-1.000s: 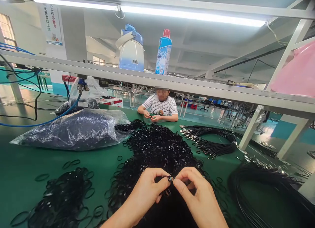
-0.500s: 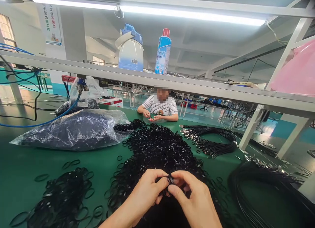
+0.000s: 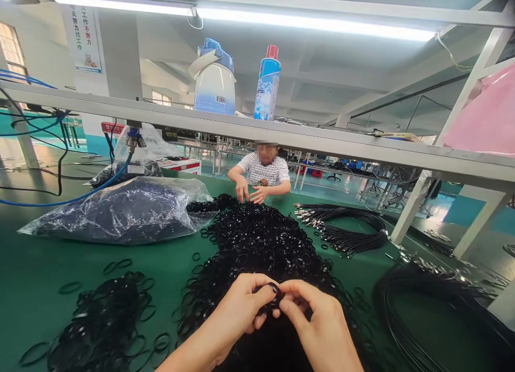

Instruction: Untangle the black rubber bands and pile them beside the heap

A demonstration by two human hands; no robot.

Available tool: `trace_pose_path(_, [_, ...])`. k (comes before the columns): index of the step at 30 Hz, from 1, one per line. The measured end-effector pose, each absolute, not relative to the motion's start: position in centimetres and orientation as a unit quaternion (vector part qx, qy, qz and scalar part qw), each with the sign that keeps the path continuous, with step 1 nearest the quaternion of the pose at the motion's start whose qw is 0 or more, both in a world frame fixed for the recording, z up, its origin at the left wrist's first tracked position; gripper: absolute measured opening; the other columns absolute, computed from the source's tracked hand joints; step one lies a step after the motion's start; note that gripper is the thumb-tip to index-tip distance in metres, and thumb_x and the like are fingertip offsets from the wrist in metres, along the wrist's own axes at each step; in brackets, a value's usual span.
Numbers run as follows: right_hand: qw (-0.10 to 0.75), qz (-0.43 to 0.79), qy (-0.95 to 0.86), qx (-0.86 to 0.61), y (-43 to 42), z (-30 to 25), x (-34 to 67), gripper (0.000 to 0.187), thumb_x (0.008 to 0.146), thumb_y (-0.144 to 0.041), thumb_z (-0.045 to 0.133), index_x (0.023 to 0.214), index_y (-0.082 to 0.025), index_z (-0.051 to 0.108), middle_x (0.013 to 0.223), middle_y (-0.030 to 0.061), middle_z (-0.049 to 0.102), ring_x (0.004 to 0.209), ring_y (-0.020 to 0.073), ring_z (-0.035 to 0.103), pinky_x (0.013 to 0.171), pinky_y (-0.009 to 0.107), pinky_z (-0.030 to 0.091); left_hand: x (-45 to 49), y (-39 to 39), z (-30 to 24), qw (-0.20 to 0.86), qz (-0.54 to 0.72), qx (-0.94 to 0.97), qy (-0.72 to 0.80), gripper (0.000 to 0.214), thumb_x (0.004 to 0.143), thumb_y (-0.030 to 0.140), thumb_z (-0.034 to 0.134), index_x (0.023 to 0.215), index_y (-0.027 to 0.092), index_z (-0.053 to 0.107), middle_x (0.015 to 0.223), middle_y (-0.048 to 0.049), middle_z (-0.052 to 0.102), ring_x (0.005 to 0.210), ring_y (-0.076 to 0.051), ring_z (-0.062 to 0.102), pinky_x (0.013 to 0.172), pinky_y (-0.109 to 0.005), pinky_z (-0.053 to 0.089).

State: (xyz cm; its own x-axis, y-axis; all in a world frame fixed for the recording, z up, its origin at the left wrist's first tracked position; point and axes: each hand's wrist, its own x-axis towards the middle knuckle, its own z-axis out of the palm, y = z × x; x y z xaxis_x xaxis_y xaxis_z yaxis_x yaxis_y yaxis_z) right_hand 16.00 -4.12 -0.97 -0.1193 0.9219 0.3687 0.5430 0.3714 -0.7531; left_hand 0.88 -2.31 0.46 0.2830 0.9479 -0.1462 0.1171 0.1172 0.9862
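Note:
My left hand (image 3: 237,313) and my right hand (image 3: 317,324) meet low in the middle of the view, fingertips pinched together on a small black rubber ring (image 3: 274,290). Both hands hover over a big heap of black rubber rings (image 3: 257,243) on the green table (image 3: 32,270). A smaller, flatter pile of thin black rings (image 3: 104,324) lies to the left of my left hand.
A clear plastic bag of dark parts (image 3: 120,211) lies at the left. Bundles of black cables with metal ends (image 3: 346,230) sit at the right, and a cable coil (image 3: 426,307) nearer me. A person in a striped shirt (image 3: 263,171) works across the table. A shelf above holds a jug (image 3: 214,80) and a spray can (image 3: 267,82).
My fingers have shifted slightly on the ring, and both hands sit a little lower. The person opposite has reached both hands forward toward the heap.

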Motion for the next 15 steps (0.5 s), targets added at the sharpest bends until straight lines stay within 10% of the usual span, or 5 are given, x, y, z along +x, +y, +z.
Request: trace_pose_path(15, [0.404,0.218,-0.72,-0.52,-3.9,-1.2,16.7,0.018,0.088,-0.03,0.049,0.076,-0.024,0.061,0.082,-0.0011,0.061,0.075,0.0158,0.058,0.066,0.024,0.042,0.7,-2.1,-0.2,0.562,0.343,0.591,0.466,0.026,0.074,0.032,0.058,0.093,0.016,0.067,0.063,0.0,0.063,0.041,-0.004,0.039,0.037,-0.015,0.02])
